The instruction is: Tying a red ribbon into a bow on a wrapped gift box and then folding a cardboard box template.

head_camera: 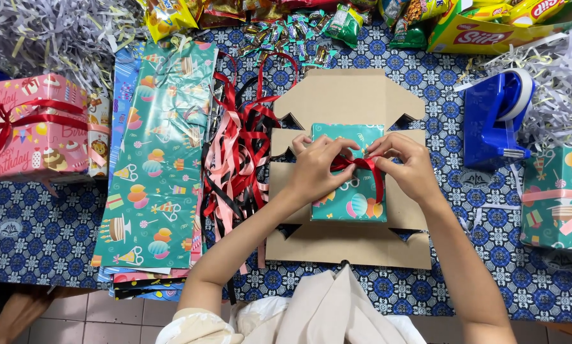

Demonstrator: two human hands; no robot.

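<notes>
A small box wrapped in teal party-print paper [353,202] lies on a flattened brown cardboard sheet [350,245] in the middle of the table. A red ribbon [362,167] crosses the top of the box. My left hand [316,169] and my right hand [408,164] both pinch this ribbon at the box's upper half, fingertips close together over the knot.
A pile of red, pink and black ribbons [238,153] lies left of the cardboard, beside a stack of wrapping paper sheets [155,159]. A pink wrapped gift [34,127] sits far left, a blue tape dispenser [496,118] and a teal wrapped gift [557,197] right. Snack packets [490,25] and shredded paper [50,35] line the back.
</notes>
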